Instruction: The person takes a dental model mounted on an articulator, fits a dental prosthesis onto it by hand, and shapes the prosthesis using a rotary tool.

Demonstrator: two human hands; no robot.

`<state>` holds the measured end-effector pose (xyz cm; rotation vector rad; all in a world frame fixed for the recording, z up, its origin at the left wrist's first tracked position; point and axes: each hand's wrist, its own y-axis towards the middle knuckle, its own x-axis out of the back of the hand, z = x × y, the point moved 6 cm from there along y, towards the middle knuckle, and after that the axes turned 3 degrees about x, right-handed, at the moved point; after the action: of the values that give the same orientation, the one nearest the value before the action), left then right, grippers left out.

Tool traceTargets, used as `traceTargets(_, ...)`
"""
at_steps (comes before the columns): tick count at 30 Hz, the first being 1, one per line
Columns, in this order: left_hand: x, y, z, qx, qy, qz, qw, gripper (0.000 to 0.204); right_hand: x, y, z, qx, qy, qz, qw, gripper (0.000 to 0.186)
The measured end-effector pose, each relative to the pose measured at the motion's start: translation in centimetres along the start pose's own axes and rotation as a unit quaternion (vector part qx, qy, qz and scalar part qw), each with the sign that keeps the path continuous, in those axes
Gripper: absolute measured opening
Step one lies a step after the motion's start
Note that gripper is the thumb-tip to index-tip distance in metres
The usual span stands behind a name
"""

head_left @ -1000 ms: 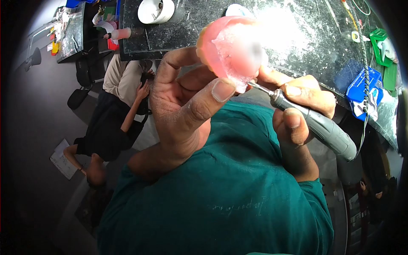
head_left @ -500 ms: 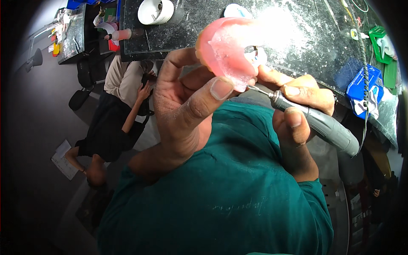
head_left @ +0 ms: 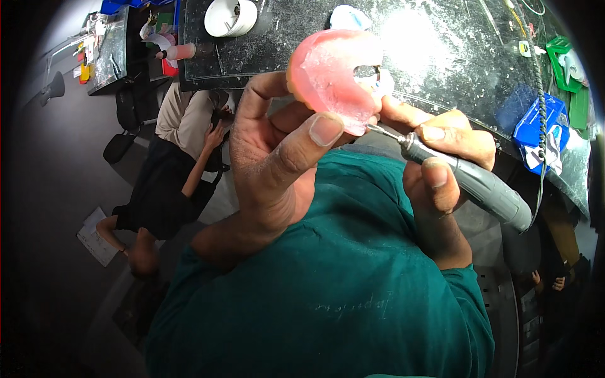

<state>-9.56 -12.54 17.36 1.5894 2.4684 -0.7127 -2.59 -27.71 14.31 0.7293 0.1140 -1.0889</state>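
Note:
A pink denture point(head_left: 331, 72) is held up by my left hand point(head_left: 277, 145), thumb on its near edge and fingers curled behind it. White dust and scratches mark its pink surface. My right hand point(head_left: 444, 148) grips a grey rotary handpiece point(head_left: 479, 186) like a pen. The thin metal bur point(head_left: 386, 131) in its nose meets or nearly meets the denture's near right edge; exact contact is hard to tell. One right finger reaches up beside the denture. Powder coats my left fingers.
Behind my hands lies a dusty black bench point(head_left: 290, 47) under a bright light patch. On it stand a white round cup point(head_left: 230, 17) and a blue-and-white piece point(head_left: 350, 18). Blue bin point(head_left: 541, 132) and green bin point(head_left: 565, 63) sit at right, near a hanging cord point(head_left: 541, 94). A seated person point(head_left: 167, 176) is at left.
The denture has tilted slightly and shifted a little left, showing more of its gap. The handpiece stays at nearly the same place by its edge.

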Motion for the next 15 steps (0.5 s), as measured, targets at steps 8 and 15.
traceTargets(8,-0.29,0.02,0.54,0.052,-0.065,-0.029,0.996,0.056,0.06,-0.26,0.02,-0.022,0.012,-0.038,0.999,0.027)
traceTargets(15,-0.75,0.22,0.72,0.072,-0.18,-0.007,0.981,0.043,0.39,-0.13,-0.07,-0.011,-0.005,-0.013,1.0,0.028)
